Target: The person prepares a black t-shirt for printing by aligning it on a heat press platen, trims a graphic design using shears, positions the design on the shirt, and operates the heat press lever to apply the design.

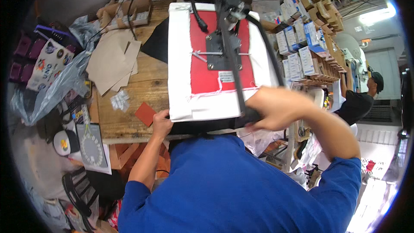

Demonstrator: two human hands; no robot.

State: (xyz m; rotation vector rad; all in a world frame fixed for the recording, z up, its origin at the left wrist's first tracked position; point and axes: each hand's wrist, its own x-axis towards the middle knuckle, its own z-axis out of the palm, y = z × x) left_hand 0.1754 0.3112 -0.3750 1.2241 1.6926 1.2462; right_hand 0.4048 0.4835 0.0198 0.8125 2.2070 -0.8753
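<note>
In front of me stands a heat press; its red top plate point(202, 77) is wrapped along the edges in a white cover point(179, 60). A dark metal arm point(233, 67) runs over the plate toward me. My right hand point(276, 108), somewhat blurred, is closed round the black handle point(252, 117) at the arm's near end. My left hand point(162, 123) is at the press's near left corner with its fingers curled in; what they grip is hidden. Black fabric point(157, 41) juts out at the far left of the press, and a black strip point(194, 126) shows below its near edge.
The wooden table point(151, 84) bears brown paper sheets point(113, 60), a red-brown square point(145, 114) and a small clear packet point(120, 100). Stacked boxes point(302, 39) stand to the right. Cables point(134, 8) hang behind. Farther right is another person point(362, 103) in dark clothes.
</note>
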